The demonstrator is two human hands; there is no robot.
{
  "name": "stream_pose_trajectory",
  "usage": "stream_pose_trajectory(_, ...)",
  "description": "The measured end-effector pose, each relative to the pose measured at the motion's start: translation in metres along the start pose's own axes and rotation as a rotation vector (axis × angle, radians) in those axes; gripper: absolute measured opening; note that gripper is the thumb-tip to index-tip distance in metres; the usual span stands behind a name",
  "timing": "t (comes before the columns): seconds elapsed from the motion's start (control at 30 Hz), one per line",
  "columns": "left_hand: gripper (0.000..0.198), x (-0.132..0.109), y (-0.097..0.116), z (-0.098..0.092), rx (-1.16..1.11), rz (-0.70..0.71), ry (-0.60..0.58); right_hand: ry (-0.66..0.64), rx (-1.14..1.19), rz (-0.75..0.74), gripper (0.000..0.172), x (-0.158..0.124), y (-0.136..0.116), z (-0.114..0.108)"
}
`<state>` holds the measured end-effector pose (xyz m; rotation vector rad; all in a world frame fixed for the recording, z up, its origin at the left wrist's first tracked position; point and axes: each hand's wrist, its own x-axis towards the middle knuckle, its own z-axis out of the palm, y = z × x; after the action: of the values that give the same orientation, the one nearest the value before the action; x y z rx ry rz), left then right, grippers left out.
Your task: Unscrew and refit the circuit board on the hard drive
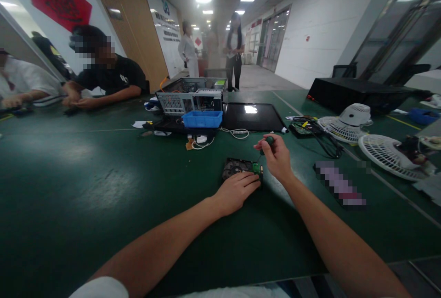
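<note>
A hard drive lies on the green table, with a green circuit board at its right end. My left hand reaches across its near side, fingers laid over the drive and gripping it against the table; the thumb is hidden. In my right hand is a screwdriver with a dark green handle, fingers closed around it. Its thin shaft points down, and the tip is at or just above the board end of the drive; contact is too small to make out.
Beyond the drive stand an open computer case, a blue tray and a dark flat panel. A white cable lies nearer. On the right are cables, white fan parts and a blurred flat object. Co-workers sit at left.
</note>
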<state>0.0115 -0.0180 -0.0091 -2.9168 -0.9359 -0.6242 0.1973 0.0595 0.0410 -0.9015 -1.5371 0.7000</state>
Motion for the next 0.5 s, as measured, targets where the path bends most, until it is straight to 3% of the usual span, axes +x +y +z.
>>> stream_pose_trajectory(0.5,0.049,-0.0009,-0.0011,0.0008,0.001,0.002,0.001,-0.007,-0.026,-0.018,0.034,0.0006,0.0059,-0.0011)
